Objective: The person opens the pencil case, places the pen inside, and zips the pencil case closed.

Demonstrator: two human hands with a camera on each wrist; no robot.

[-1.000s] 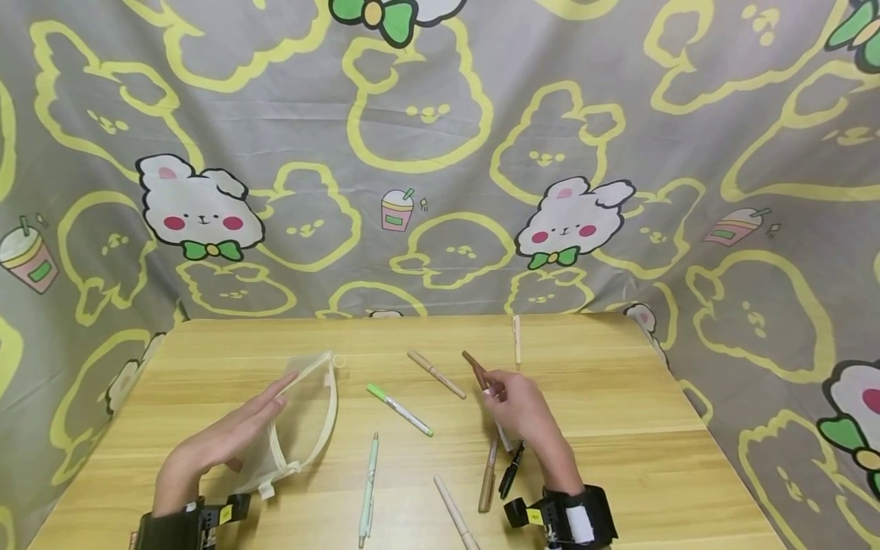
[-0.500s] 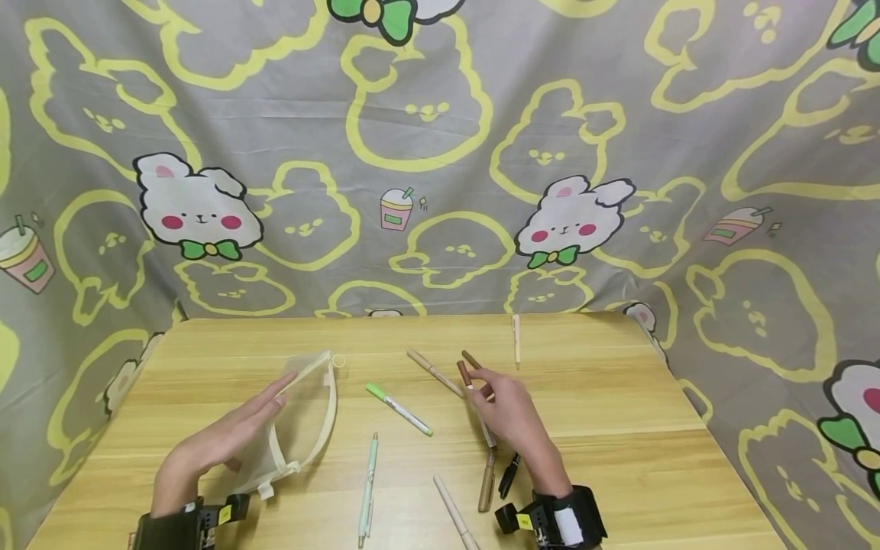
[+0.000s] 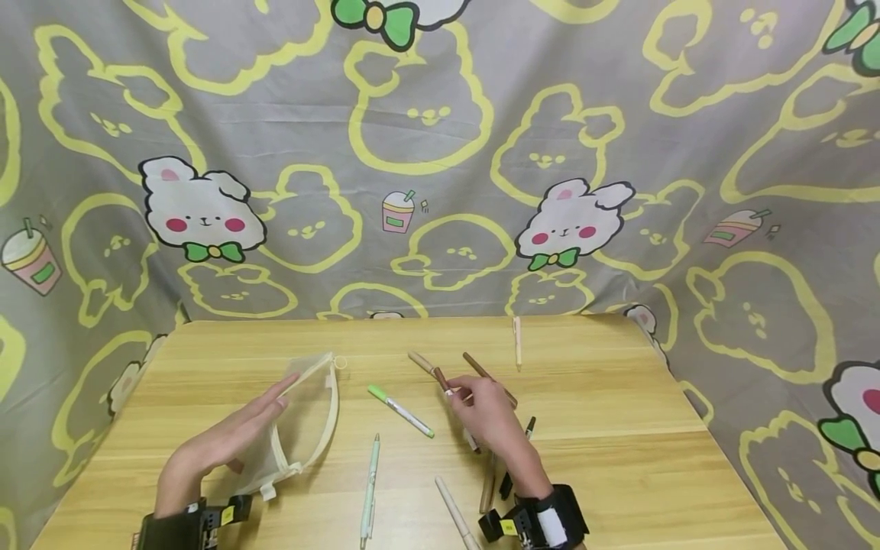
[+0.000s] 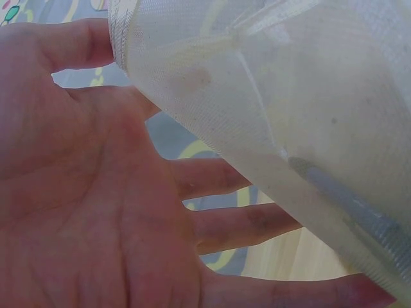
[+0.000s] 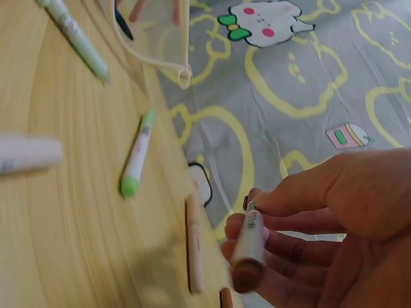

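Your right grip [image 3: 486, 409] pinches a brown-capped marker [image 5: 250, 235]. Your left grip [image 3: 227, 437] is spread straight, touching the mesh pouch [image 4: 334, 83].

On or above 1 worktop [image 3: 605, 428], 9 writing tools: 1 green-ended marker [image 3: 400, 411], 1 mint click pen [image 3: 369, 493], 1 black pen [image 3: 507, 487], 1 brown-capped marker [image 5: 249, 244], 1 dark-brown pen [image 3: 477, 366], 1 tan pen [image 3: 487, 485], 1 beige pen [image 3: 421, 360], 2 cream pens [image 3: 518, 344]; 1 mesh pouch [image 3: 302, 428], 1 further pen [image 4: 356, 202] showing through; 2 hands [image 3: 230, 439].
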